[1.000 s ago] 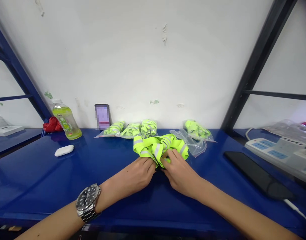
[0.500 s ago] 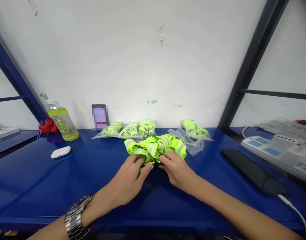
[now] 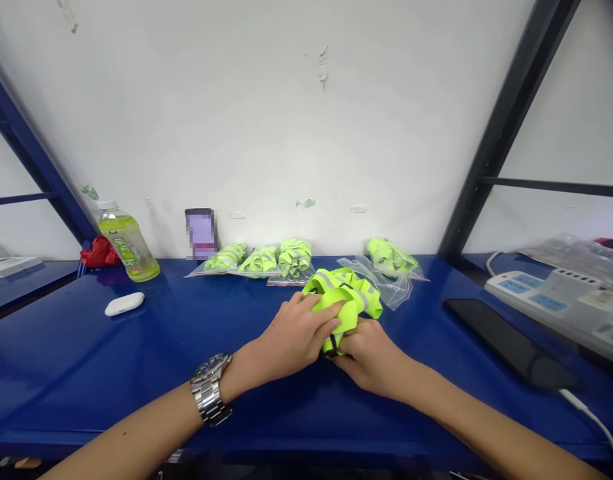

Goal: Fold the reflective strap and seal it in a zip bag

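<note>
A crumpled bundle of neon-yellow reflective straps (image 3: 349,317) with silver stripes lies at the middle of the blue table (image 3: 186,373). My left hand (image 3: 299,330), with a metal watch (image 3: 209,390) on its wrist, grips the bundle's left side, thumb and fingers closed over a fold. From the right, my right hand (image 3: 369,357) is closed on its lower front edge, where a small black piece shows; those fingertips are partly hidden. Just behind the bundle sits a clear plastic bag (image 3: 393,290) that looks flat.
Several bagged neon straps (image 3: 259,260) line the wall, with another bag (image 3: 391,257) to the right. A drink bottle (image 3: 129,243), white earbud case (image 3: 125,304) and propped phone (image 3: 201,233) stand left. At right are a charging phone (image 3: 506,343) and power strip (image 3: 551,300).
My left hand has moved right and folded the left part of the straps over toward my right hand. The bundle is now more compact and sits slightly farther right.
</note>
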A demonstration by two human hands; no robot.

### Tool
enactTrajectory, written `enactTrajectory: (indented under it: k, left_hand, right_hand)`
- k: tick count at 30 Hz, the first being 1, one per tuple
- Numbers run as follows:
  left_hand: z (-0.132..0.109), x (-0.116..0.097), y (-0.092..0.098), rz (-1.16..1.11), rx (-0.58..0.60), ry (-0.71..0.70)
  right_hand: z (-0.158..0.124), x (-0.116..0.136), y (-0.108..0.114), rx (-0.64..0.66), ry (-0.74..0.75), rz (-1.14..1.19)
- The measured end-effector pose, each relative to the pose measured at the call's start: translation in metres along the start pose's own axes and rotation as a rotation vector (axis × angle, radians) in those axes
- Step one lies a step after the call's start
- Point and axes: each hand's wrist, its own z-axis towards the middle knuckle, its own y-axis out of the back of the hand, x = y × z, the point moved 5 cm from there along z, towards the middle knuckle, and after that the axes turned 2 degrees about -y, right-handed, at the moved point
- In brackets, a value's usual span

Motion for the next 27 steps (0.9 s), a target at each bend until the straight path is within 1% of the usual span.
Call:
enactTrajectory:
  k: [2, 3, 4, 7, 9, 11, 14, 16, 19, 22, 24, 27]
  left_hand:
    - [0.001, 0.003, -0.005, -0.008, 0.034, 0.025]
    - [0.000, 0.005, -0.006, -0.009, 0.032, 0.041]
    - [-0.001, 0.007, -0.007, -0.006, 0.011, 0.061]
    - [-0.007, 0.012, -0.007, 0.027, -0.102, 0.105]
    - [-0.011, 0.011, -0.010, 0.073, -0.135, 0.081]
    - [-0.014, 0.008, -0.013, 0.129, -0.116, 0.021]
    - [-0.022, 0.002, -0.015, 0.174, -0.050, -0.078]
    - [-0.028, -0.002, -0.011, 0.167, -0.005, -0.118]
    - [-0.037, -0.007, -0.003, 0.122, 0.048, -0.142]
    - [-0.043, -0.009, 0.002, 0.102, 0.063, -0.166]
    - [-0.045, -0.006, 0.001, 0.108, 0.052, -0.153]
    - [-0.042, 0.005, -0.002, 0.058, 0.039, -0.044]
  right_hand:
    - [-0.001, 0.002, 0.004, 0.013, 0.025, 0.067]
    - [-0.002, 0.003, 0.006, 0.011, 0.040, 0.094]
    - [-0.002, 0.003, 0.008, 0.008, 0.049, 0.110]
    - [-0.001, 0.004, 0.010, 0.003, 0.051, 0.107]
    - [-0.001, 0.005, 0.009, 0.007, 0.062, 0.099]
    - [-0.002, 0.007, 0.008, 0.003, 0.085, 0.091]
    - [-0.002, 0.009, 0.008, -0.020, 0.114, 0.085]
    - [-0.002, 0.010, 0.009, -0.036, 0.123, 0.106]
    - [0.000, 0.010, 0.010, -0.050, 0.127, 0.174]
    - [0.001, 0.009, 0.011, -0.054, 0.121, 0.212]
    - [0.002, 0.006, 0.010, -0.053, 0.085, 0.210]
    - [0.005, 0.003, 0.009, -0.087, 0.007, 0.220]
